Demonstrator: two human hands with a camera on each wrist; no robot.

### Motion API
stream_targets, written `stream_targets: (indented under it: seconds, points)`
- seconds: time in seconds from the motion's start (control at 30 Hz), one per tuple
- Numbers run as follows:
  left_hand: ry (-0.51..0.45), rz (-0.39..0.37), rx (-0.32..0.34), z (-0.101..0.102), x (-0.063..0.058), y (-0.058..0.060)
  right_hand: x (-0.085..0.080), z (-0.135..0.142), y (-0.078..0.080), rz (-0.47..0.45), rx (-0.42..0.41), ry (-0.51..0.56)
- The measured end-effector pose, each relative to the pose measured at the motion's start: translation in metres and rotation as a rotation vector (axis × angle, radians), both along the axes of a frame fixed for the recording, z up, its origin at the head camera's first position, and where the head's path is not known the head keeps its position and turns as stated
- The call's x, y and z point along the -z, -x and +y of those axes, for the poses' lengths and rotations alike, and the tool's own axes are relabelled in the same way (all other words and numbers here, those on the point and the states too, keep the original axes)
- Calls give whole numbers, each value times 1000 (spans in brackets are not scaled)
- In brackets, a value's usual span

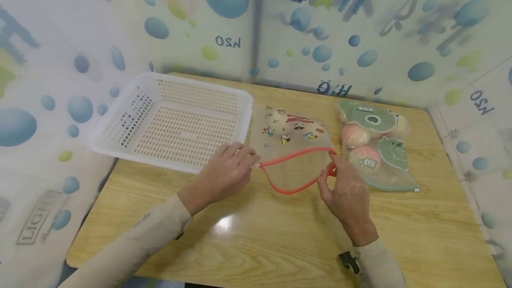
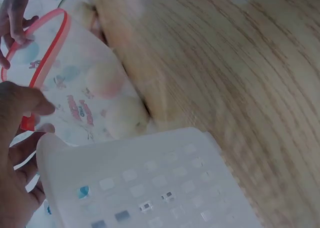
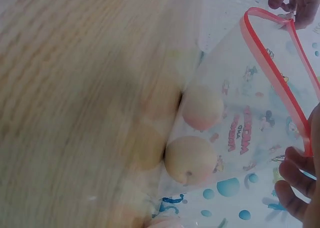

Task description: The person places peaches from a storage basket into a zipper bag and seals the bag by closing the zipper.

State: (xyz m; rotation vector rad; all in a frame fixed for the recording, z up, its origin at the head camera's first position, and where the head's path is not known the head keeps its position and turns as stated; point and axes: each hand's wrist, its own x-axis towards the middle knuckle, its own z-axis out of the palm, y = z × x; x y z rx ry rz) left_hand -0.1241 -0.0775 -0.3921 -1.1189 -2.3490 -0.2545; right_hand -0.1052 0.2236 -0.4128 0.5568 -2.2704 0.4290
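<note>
A clear zip bag point(image 1: 290, 134) with cartoon prints and a red zip edge point(image 1: 288, 191) lies in front of me, its mouth spread apart. My left hand point(image 1: 230, 170) pinches the left end of the red edge, close to the basket's near corner. At the opposite end, my right hand point(image 1: 347, 190) pinches the red edge between thumb and fingers. Two round yellow-pink fruits, one nearer the printed lettering point(image 3: 202, 107) and one with a stem dimple point(image 3: 191, 159), sit at the bottom of the bag in the right wrist view.
A white perforated plastic basket point(image 1: 94, 139) stands at the left of the wooden table point(image 1: 256, 243). To the right lies a second clear bag point(image 1: 394, 177) with green prints, holding several pinkish round fruits. Patterned curtains point(image 1: 280, 63) hang behind the table.
</note>
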Motion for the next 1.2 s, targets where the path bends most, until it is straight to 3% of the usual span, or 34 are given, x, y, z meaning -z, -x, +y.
stream_targets:
  seconds: [0.23,0.6,0.87,1.03,1.2]
  points:
    - [-59,34,-3,0,-3,4,-4,5,0,9,13,-2]
    - [-106,60,-13,-2,-12,1,-11,20,2,111,35,-5]
    - [-157,69,-23,-4,-20,-1,-16,30,2,127,36,42]
    - [-203,92,-20,-7,-26,-1,-21,38,1,90,103,102]
    - [-243,100,-29,-9,-32,1,-26,44,3,164,136,81]
